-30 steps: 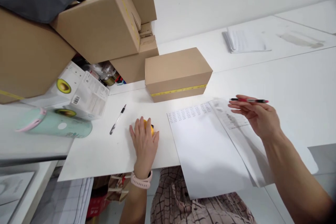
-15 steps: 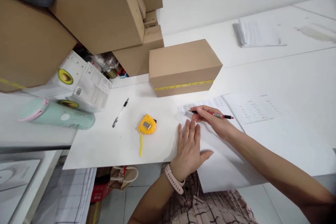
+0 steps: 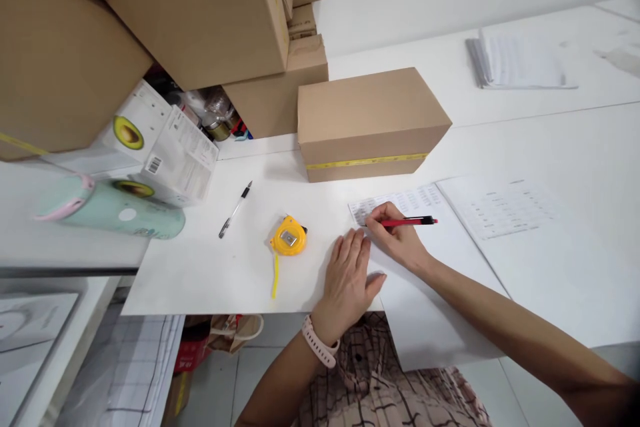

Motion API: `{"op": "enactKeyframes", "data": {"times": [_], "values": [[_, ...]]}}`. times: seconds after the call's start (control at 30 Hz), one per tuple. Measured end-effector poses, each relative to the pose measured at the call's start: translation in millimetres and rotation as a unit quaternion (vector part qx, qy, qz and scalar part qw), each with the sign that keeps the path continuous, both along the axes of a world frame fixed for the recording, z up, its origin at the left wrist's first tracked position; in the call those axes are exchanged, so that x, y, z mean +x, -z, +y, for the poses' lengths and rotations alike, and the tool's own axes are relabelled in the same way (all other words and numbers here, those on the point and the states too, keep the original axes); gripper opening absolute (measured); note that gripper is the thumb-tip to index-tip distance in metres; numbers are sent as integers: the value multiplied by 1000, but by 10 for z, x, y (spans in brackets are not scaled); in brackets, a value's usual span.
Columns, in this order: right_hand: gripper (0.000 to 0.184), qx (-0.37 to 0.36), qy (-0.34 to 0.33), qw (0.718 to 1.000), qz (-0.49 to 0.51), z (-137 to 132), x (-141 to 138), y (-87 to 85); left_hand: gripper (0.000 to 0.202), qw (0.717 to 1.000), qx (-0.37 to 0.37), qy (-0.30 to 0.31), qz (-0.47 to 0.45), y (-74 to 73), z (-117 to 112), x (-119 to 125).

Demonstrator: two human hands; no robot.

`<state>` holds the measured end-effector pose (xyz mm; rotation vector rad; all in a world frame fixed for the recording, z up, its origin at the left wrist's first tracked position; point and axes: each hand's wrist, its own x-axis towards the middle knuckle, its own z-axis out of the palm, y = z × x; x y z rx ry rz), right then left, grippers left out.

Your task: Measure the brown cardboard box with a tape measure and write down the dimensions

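My right hand [image 3: 397, 243] grips a red pen [image 3: 407, 221], its tip resting on the top left corner of a printed sheet [image 3: 425, 280]. My left hand [image 3: 347, 277] lies flat and open on the sheet's left edge, fingers stretched forward. A yellow tape measure [image 3: 289, 240] sits just left of that hand with a short length of tape pulled out toward me. A second printed sheet [image 3: 500, 207] lies to the right. A black pen [image 3: 235, 209] lies further left on the white board [image 3: 200, 267].
A brown cardboard box [image 3: 370, 120] with a yellow tape band stands behind the sheets. Larger boxes [image 3: 195, 13] pile up at the back left over a white avocado-print carton [image 3: 160, 147]. A mint bottle [image 3: 115, 217] lies on its side at left. A paper stack [image 3: 520, 60] sits far right.
My left hand left the tape measure and came to rest on the sheet. My right hand brought the red pen down from the air onto the sheet's top left corner.
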<state>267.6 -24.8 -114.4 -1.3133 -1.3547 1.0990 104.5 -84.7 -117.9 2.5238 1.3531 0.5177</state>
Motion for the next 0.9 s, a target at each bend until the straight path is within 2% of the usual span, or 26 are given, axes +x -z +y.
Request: {"op": "enactKeyframes", "data": {"times": [0.3, 0.9], "values": [[31, 18, 53, 998, -33, 29, -41, 56, 60, 999, 30, -8, -23, 46, 1, 10], [28, 18, 36, 995, -86, 26, -51, 41, 59, 999, 15, -13, -26, 38, 6, 8]]}}
